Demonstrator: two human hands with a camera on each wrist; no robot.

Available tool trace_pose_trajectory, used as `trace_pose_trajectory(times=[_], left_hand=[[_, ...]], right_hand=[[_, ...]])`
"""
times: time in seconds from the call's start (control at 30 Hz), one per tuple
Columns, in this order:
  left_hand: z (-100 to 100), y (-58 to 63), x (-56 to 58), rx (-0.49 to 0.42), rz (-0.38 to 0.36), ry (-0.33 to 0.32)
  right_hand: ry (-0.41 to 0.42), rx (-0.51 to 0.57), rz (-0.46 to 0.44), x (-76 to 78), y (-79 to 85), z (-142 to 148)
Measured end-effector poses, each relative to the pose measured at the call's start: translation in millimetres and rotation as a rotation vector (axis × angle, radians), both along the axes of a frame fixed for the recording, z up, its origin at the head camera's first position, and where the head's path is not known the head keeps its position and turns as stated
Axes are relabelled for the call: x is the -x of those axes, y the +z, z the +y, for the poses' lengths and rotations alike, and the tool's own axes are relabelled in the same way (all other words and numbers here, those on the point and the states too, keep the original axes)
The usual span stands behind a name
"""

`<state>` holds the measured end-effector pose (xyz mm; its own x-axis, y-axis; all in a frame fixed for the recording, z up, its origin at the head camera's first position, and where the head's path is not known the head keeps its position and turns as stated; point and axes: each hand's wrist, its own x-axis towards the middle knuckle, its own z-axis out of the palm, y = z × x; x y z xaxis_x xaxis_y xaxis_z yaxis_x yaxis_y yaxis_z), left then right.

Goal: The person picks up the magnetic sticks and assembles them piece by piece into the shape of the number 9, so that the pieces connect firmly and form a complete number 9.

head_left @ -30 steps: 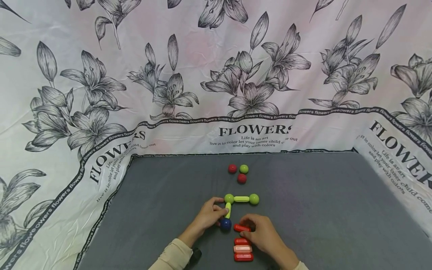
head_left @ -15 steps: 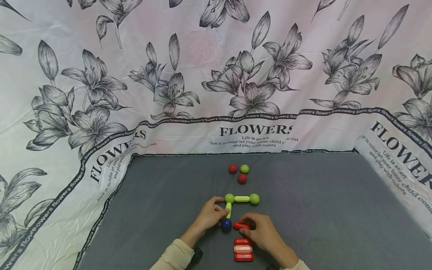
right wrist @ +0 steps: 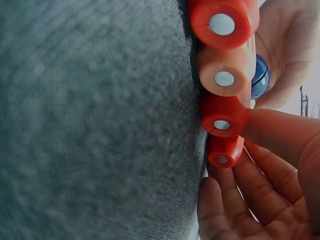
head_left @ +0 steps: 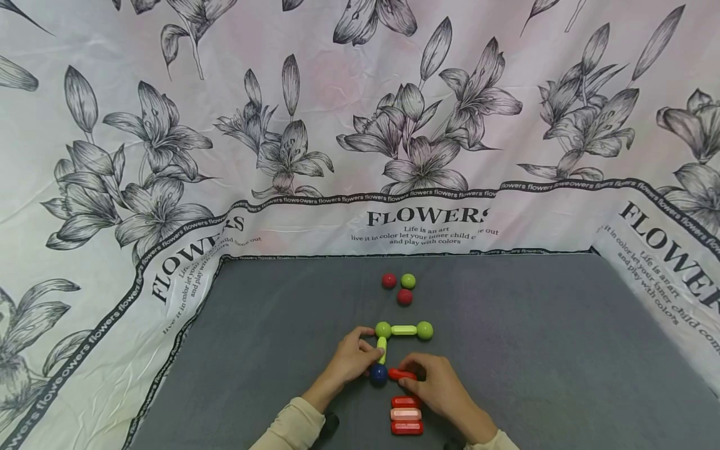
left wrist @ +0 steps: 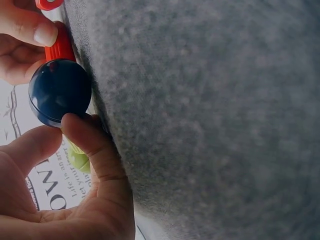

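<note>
Head view shows a red stick (head_left: pixel 402 374) lying level just beside the right of a blue ball (head_left: pixel 379 375), though whether the 2 touch I cannot tell; the right hand (head_left: pixel 435 381) pinches the stick, thumb and fingertips clamped on it. The left hand (head_left: pixel 349 362) holds the blue ball, and in the left wrist view 2 fingertips grip its edge; 1 finger stretches to a near green ball (head_left: pixel 383 329), another lies on an upper-lower stick (head_left: pixel 382 343), yellow-green, which links that ball to the blue ball. From the near green ball a crosswise stick (head_left: pixel 403 330), also yellow-green, runs to a far green ball (head_left: pixel 424 330). Below the right hand lie 3 parallel sticks, a pink stick (head_left: pixel 406 414) between 2 red ones; the right wrist view shows silvery discs on their ends. Farther back sit 3 loose balls: 2 red balls (head_left: pixel 405 297) and 1 light green ball (head_left: pixel 408 281); all rest on a grey tabletop (head_left: pixel 534 350), walled by flower-printed cloth (head_left: pixel 315 150); pale sleeves (head_left: pixel 292 428) cover the forearms.
</note>
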<state>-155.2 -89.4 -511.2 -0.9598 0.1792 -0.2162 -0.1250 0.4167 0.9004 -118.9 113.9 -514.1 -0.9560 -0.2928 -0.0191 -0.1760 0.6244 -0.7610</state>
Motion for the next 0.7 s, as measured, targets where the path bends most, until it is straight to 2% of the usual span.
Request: trace_pose_trajectory(times=[0.27,0.7], left_hand=[[0.1,-0.7,-0.4,0.006,0.019,-0.001],[0.1,1.7,-2.4,0.012,0.029,0.000]], right_hand=[[0.005,0.004,-0.013,0.1,0.5,0.7],[0.050,-0.017,0.030,1.6,1.8,0.8]])
